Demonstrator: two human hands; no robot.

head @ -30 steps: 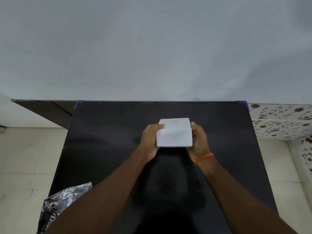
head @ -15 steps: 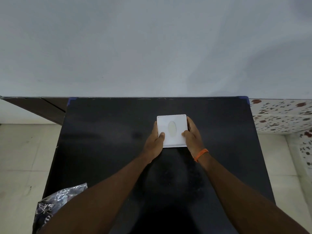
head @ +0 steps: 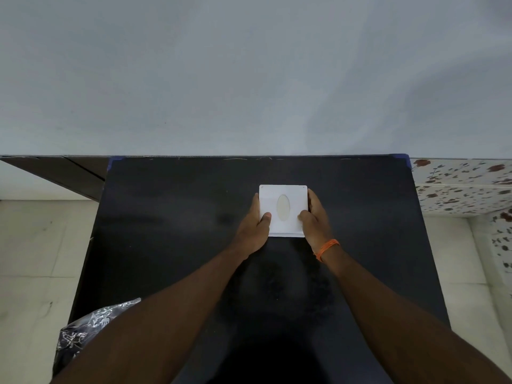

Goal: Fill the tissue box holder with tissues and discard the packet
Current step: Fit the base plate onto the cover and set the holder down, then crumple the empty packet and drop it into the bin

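Observation:
A square white tissue box holder (head: 283, 198) with an oval slot in its top rests on the black table (head: 166, 217), a little past the middle. My left hand (head: 256, 227) grips its left side with the thumb on top. My right hand (head: 314, 217), an orange band at the wrist, grips its right side with the thumb on top too. A crumpled dark printed packet (head: 83, 331) lies at the table's near left corner, partly hidden by my left forearm.
The table stands against a plain grey wall (head: 249, 79). Pale floor tiles (head: 33, 259) lie to the left, and floral patterned tiles (head: 465, 187) to the right. A dark brown skirting strip (head: 63, 173) runs behind the table's left corner.
The holder was tilted up with its front face toward me; it now lies flat with the oval slot facing up. Both hands stayed on its sides, thumbs shifted on top.

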